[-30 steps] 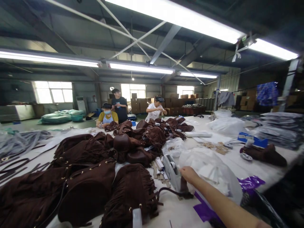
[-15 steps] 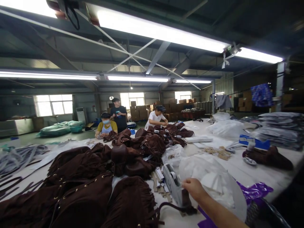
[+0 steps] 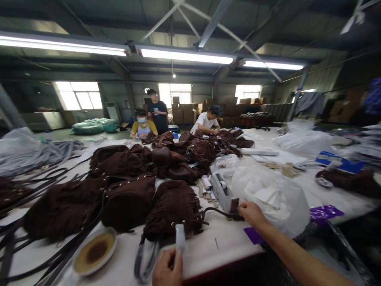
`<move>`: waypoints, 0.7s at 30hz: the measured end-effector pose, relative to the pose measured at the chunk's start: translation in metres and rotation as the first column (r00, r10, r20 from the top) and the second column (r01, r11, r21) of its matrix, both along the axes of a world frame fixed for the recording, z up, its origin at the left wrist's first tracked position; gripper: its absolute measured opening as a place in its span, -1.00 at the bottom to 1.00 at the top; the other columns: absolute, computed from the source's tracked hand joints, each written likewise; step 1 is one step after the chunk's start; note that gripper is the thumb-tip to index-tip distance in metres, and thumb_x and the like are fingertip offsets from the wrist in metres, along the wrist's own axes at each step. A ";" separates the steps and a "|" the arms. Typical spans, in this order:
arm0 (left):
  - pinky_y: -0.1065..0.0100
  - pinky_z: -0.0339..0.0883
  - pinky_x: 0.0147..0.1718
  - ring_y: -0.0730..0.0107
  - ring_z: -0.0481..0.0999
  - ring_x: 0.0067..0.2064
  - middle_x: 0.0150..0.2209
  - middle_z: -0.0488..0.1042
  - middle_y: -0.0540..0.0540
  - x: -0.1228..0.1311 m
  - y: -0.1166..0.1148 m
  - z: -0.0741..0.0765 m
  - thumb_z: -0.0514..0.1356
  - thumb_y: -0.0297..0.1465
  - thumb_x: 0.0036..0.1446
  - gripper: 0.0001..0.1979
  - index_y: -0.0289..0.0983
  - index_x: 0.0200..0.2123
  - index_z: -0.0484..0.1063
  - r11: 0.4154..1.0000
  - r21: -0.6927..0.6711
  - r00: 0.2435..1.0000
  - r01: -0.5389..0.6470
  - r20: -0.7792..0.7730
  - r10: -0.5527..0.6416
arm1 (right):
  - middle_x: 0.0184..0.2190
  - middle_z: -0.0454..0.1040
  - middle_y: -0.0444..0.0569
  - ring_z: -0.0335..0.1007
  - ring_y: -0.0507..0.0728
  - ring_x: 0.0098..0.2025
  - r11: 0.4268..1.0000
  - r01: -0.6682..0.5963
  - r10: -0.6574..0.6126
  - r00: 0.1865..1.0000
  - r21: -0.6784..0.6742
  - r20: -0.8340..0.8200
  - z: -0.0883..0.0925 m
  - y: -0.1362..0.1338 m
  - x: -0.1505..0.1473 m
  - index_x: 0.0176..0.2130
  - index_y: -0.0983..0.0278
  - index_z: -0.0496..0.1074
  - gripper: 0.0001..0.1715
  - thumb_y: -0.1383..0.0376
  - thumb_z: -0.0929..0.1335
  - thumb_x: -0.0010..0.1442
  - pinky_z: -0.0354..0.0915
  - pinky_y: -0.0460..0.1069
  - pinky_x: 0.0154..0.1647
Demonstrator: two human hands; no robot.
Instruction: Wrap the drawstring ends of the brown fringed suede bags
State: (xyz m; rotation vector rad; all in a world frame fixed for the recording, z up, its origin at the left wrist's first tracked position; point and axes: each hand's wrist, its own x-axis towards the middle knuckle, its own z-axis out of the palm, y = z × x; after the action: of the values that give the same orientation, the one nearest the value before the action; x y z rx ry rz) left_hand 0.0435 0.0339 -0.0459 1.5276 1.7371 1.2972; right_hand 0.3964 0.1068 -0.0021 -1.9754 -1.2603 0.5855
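My right hand (image 3: 252,212) reaches across the table edge, with its fingers curled on the near end of a grey tape dispenser (image 3: 222,190). At the bottom of the view, my left hand (image 3: 167,271) is closed round the lower part of a small white tool (image 3: 180,237) that stands upright. A grey strap loop (image 3: 145,260) lies beside that hand. Just beyond the tool sits a dark brown fringed suede bag (image 3: 174,208), one of several piled over the white table (image 3: 220,248).
A shallow bowl of brown liquid (image 3: 94,251) sits at the near left. A clear plastic bag of white pieces (image 3: 272,198) lies right of the dispenser, with purple scraps (image 3: 323,212) nearby. Three people (image 3: 143,125) work at the table's far end. Dark straps (image 3: 35,174) trail on the left.
The view has tipped down and swung left, so the bowl and my left hand with the white tool now show. My right hand slid from the dispenser's top to its near end.
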 end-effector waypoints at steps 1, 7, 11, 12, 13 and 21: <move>0.30 0.43 -0.32 0.21 0.56 -0.34 -0.39 0.57 -0.08 -0.001 -0.001 -0.001 0.20 -0.03 0.15 -0.63 -0.20 -0.37 0.60 0.998 0.063 0.999 0.031 -0.033 -0.029 | -0.67 0.39 -0.09 0.31 0.11 -0.48 0.999 -0.050 0.050 0.999 0.001 0.015 0.003 -0.005 -0.005 -0.67 0.25 0.37 -0.76 0.31 0.30 -0.03 0.12 -0.04 -0.42; 0.34 0.40 -0.28 0.31 0.52 -0.33 -0.40 0.49 -0.06 -0.006 -0.007 0.001 0.12 -0.29 0.30 -0.77 -0.22 -0.33 0.52 0.960 0.262 0.968 0.098 -0.247 -0.031 | -0.56 0.49 -0.11 0.36 0.09 -0.44 0.788 -0.608 0.615 0.776 0.095 -0.140 0.031 -0.051 -0.113 -0.51 0.26 0.47 -0.71 0.19 0.32 0.17 0.21 -0.05 -0.35; 0.34 0.40 -0.30 0.32 0.50 -0.33 -0.40 0.47 -0.05 -0.009 -0.012 0.002 0.12 -0.37 0.29 -0.84 -0.22 -0.29 0.49 0.939 0.314 0.949 0.141 -0.315 -0.037 | -0.56 0.49 -0.12 0.36 0.06 -0.46 0.673 -0.726 0.723 0.604 0.143 -0.335 0.034 -0.062 -0.198 -0.54 0.28 0.48 -0.73 0.25 0.34 0.13 0.24 -0.08 -0.36; 0.34 0.40 -0.32 0.32 0.50 -0.34 -0.40 0.47 -0.05 -0.011 -0.013 0.001 0.12 -0.38 0.30 -0.85 -0.21 -0.30 0.48 0.936 0.320 0.948 0.148 -0.316 -0.042 | -0.58 0.49 -0.12 0.37 0.06 -0.46 0.673 -0.725 0.717 0.591 0.147 -0.370 0.031 -0.060 -0.211 -0.56 0.29 0.47 -0.74 0.25 0.34 0.11 0.25 -0.08 -0.37; 0.35 0.40 -0.32 0.33 0.50 -0.34 -0.40 0.47 -0.04 -0.012 -0.014 0.000 0.11 -0.38 0.31 -0.84 -0.21 -0.30 0.47 0.934 0.323 0.949 0.151 -0.312 -0.045 | -0.59 0.48 -0.12 0.37 0.06 -0.47 0.684 -0.716 0.702 0.593 0.140 -0.395 0.025 -0.057 -0.222 -0.57 0.29 0.46 -0.74 0.26 0.34 0.08 0.25 -0.08 -0.38; 0.31 0.47 -0.28 0.26 0.61 -0.30 -0.29 0.56 -0.12 -0.019 -0.018 -0.020 0.10 -0.36 0.34 -0.80 -0.28 -0.01 0.32 0.904 0.421 0.928 0.066 -0.360 0.100 | -0.67 0.45 -0.13 0.34 0.04 -0.55 0.771 -0.629 0.610 0.774 -0.097 -0.171 -0.011 -0.036 -0.238 -0.65 0.27 0.41 -0.77 0.34 0.30 -0.02 0.14 -0.10 -0.51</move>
State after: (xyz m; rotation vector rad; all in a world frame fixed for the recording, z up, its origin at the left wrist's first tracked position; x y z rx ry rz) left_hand 0.0247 0.0155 -0.0662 2.1325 1.7629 1.5510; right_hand 0.1586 0.0712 -0.0130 -1.5621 -1.8405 1.1422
